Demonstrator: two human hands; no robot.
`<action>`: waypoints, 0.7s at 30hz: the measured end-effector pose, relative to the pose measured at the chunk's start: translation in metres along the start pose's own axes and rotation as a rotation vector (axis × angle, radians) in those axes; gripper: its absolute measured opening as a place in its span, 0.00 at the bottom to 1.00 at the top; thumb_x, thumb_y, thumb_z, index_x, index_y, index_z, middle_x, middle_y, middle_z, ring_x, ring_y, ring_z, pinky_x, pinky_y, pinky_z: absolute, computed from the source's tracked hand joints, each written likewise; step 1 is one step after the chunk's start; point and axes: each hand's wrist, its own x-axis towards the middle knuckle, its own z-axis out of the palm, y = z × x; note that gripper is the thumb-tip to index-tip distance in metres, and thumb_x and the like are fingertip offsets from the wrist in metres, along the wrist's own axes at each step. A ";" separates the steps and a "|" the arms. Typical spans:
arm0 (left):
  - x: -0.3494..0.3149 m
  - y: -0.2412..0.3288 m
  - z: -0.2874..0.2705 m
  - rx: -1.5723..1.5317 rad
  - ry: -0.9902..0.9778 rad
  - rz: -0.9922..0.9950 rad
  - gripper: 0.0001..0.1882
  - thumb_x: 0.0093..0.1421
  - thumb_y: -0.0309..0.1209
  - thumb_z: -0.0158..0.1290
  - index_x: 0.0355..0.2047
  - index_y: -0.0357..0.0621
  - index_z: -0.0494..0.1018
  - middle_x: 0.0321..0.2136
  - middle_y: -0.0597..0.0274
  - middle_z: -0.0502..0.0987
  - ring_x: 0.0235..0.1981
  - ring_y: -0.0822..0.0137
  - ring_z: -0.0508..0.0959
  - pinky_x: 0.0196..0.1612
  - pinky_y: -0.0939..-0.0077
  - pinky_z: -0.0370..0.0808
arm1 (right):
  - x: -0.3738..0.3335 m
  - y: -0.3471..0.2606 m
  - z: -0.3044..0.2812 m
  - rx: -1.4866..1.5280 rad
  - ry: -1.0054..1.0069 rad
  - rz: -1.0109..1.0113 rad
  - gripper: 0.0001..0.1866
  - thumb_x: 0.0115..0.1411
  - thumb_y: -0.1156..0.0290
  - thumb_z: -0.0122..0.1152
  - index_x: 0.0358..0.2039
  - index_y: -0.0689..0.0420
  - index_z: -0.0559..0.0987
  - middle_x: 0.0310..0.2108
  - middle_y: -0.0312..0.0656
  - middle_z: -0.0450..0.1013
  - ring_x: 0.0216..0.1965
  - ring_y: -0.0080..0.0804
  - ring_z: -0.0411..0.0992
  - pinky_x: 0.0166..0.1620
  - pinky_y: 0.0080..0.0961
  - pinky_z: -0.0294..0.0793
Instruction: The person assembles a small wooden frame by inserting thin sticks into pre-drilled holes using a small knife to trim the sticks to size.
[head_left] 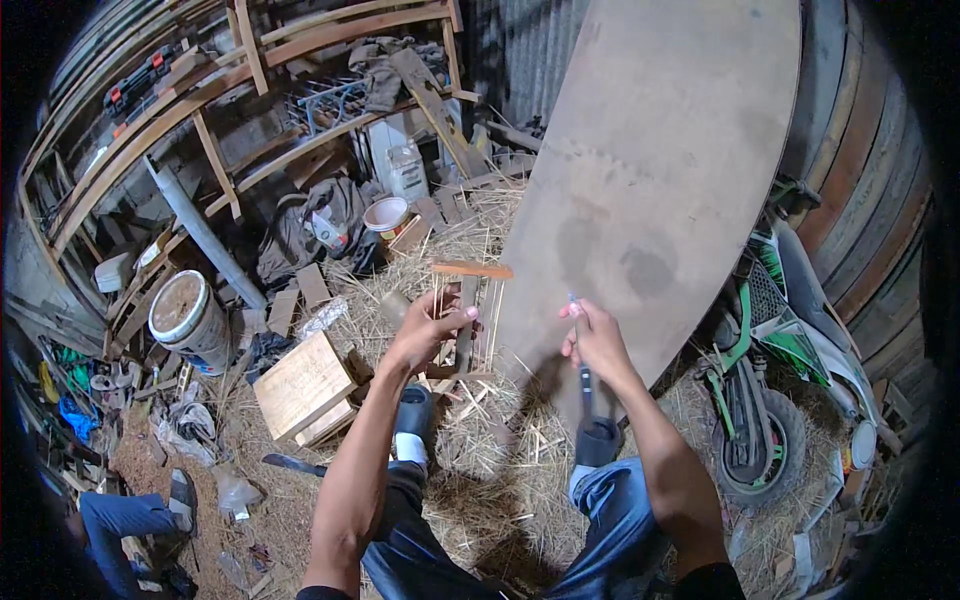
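Note:
My left hand point(425, 335) is closed on a small wooden frame point(472, 270) with a reddish-brown top bar and thin upright sticks, like a little cage. The frame is held in front of my legs, just left of a large wooden board point(690, 130). My fingers and thumb hide part of its left side. Over the lower end of the board, my right hand point(593, 338) grips a slim tool point(585, 385) with a dark handle. A thin bluish end pokes out above the fist; the tool's exact kind cannot be made out.
A wooden box point(305, 385) stands on straw to the left, with a dark blade point(292, 463) near it. Buckets point(185, 305) and scrap wood lie farther left. A green-and-white motorbike point(790, 340) is at right. Another person's leg point(125, 515) shows lower left.

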 end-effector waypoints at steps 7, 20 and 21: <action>-0.003 0.004 0.002 0.223 0.001 0.103 0.20 0.52 0.35 0.61 0.43 0.39 0.73 0.31 0.65 0.77 0.34 0.74 0.75 0.40 0.78 0.70 | 0.003 0.005 0.008 0.159 0.045 -0.192 0.15 0.64 0.65 0.45 0.42 0.60 0.76 0.17 0.35 0.65 0.23 0.17 0.63 0.27 0.20 0.65; 0.008 -0.004 0.001 -0.570 0.067 0.159 0.17 0.62 0.41 0.48 0.44 0.42 0.69 0.39 0.58 0.77 0.41 0.67 0.77 0.45 0.71 0.74 | -0.008 -0.002 0.014 0.030 -0.007 -0.243 0.17 0.65 0.66 0.44 0.49 0.61 0.72 0.25 0.37 0.69 0.24 0.19 0.64 0.28 0.18 0.66; 0.007 -0.003 0.003 -0.594 0.118 0.103 0.17 0.63 0.41 0.48 0.44 0.42 0.69 0.41 0.57 0.76 0.41 0.67 0.76 0.45 0.73 0.75 | -0.006 0.005 0.017 0.141 -0.036 -0.252 0.18 0.65 0.66 0.45 0.52 0.60 0.71 0.26 0.37 0.69 0.24 0.19 0.65 0.29 0.18 0.66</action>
